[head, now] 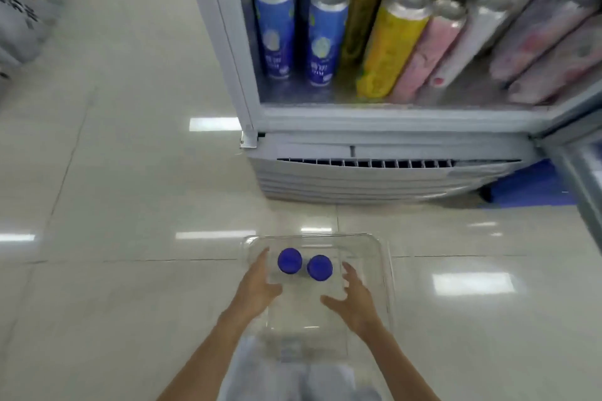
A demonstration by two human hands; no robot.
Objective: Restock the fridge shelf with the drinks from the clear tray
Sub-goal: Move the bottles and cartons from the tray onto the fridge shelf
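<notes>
Both hands, left hand [260, 283] and right hand [353, 298], spread wide and empty beside two blue-capped bottles [304, 262] in the clear plastic tray [382, 257]; a hasty one-sided grab could topple either.

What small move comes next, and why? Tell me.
Probably close each hand on a bottle: the left hand and right hand are open either side of the two blue-capped bottles standing in the clear plastic tray, neither gripped yet.

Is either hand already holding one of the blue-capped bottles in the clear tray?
No: the left hand and right hand are open beside the two blue-capped bottles in the clear tray, gripping neither.
</notes>
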